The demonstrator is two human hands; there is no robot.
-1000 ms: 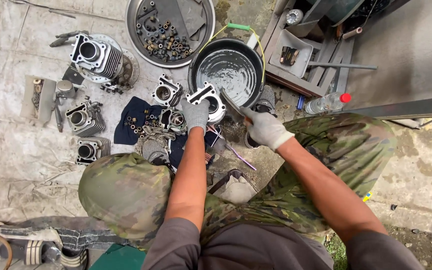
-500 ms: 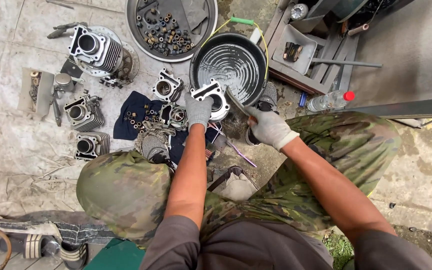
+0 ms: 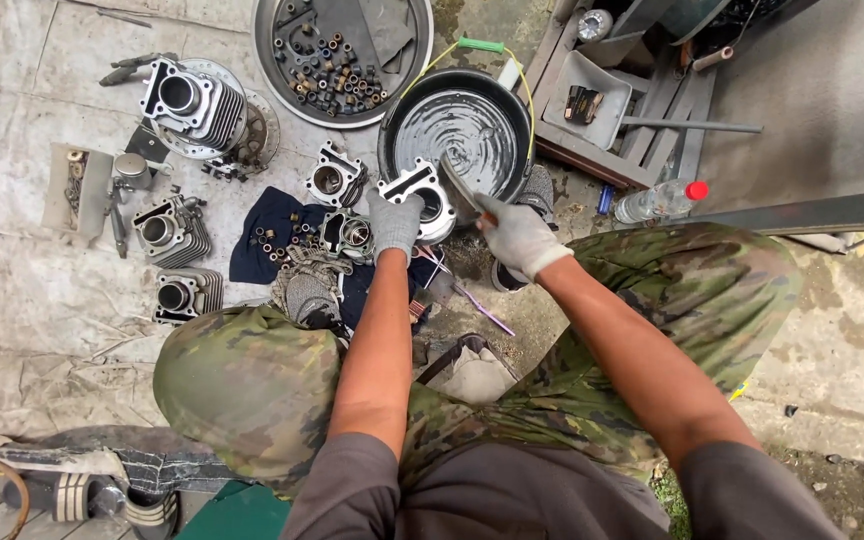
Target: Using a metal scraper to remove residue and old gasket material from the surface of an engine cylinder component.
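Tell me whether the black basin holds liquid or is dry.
It holds liquid: the black basin shows a dark, glossy surface with rippled reflections across its bottom. How deep it is cannot be told.

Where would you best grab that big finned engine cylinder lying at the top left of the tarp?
Probably by the two opposite finned sides of the big finned cylinder, coming down from above. It lies with its round bore facing up, and the ribbed flanks give fingers purchase, while the bore's rim looks smooth. It looks heavy, so both hands would be safer. The flat disc beside it crowds the right side.
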